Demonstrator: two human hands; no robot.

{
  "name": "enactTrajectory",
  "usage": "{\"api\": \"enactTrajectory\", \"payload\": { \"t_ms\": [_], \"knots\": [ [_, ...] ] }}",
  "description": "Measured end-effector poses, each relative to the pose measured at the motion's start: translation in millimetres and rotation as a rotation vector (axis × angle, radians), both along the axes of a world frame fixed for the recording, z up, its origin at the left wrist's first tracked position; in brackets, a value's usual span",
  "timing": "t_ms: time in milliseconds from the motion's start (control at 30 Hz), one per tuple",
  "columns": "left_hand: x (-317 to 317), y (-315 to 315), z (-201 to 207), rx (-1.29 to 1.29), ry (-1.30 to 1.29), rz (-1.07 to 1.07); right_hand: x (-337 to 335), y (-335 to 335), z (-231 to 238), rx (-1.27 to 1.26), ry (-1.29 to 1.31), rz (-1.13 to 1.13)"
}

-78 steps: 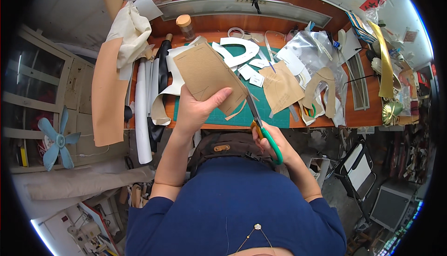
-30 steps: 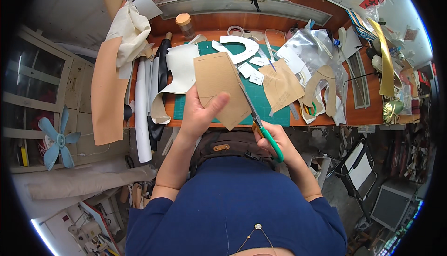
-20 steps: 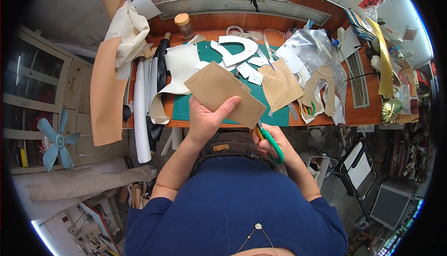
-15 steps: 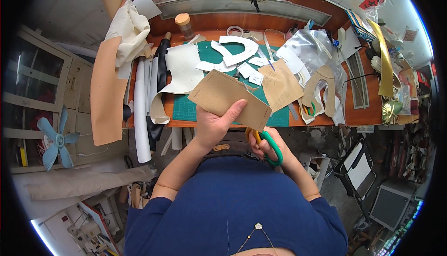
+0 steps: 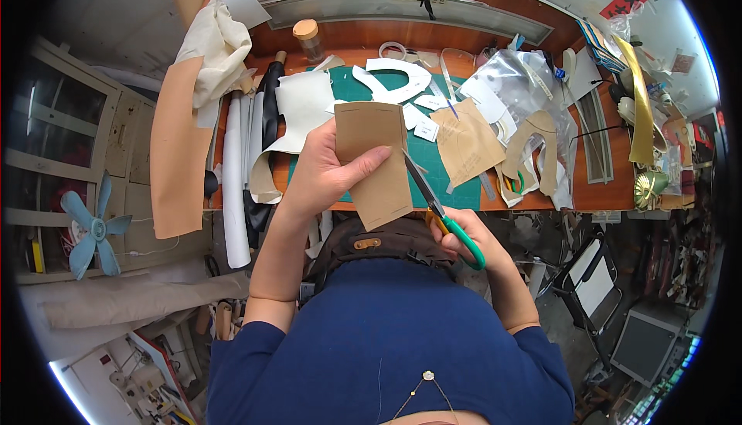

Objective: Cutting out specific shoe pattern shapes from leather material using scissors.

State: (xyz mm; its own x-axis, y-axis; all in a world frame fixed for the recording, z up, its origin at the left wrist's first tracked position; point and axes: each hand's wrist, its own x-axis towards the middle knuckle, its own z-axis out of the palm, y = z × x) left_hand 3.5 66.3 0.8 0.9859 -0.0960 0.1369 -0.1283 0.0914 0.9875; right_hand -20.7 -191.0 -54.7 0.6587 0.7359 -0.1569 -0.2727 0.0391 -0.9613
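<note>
Brown card turned lengthwise; left fingers clamp it, right fingers grip scissors at its right edge.

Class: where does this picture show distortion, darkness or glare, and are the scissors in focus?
Head view: the wooden back panel bows, the corners fall black, a bright strip glares at lower left; same head view: the scissors and brown piece look fairly sharp.

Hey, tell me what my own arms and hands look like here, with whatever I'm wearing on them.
Short navy-blue fabric sleeves leave both forearms bare. Your left hand and right hand are ungloved, and no watch or bracelet shows.
</note>
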Motion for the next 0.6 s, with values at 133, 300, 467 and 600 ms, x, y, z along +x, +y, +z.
{"api": "enactTrajectory", "payload": {
  "t_ms": [133, 300, 467, 600],
  "knots": [
    [0, 2, 1, 0.043, -0.037, -0.033, 0, -2, 1, -0.006, 0.000, 0.018],
    [-8, -14, -7, -0.037, -0.055, 0.079, -6, 5, -5, 0.036, 0.084, -0.027],
    [-13, -17, -16, -0.045, -0.049, 0.141, -7, 14, 2, 0.003, 0.014, -0.061],
    [-13, -20, -15, -0.029, -0.063, 0.170, -6, 14, -1, -0.034, -0.095, -0.061]
  ]
}}
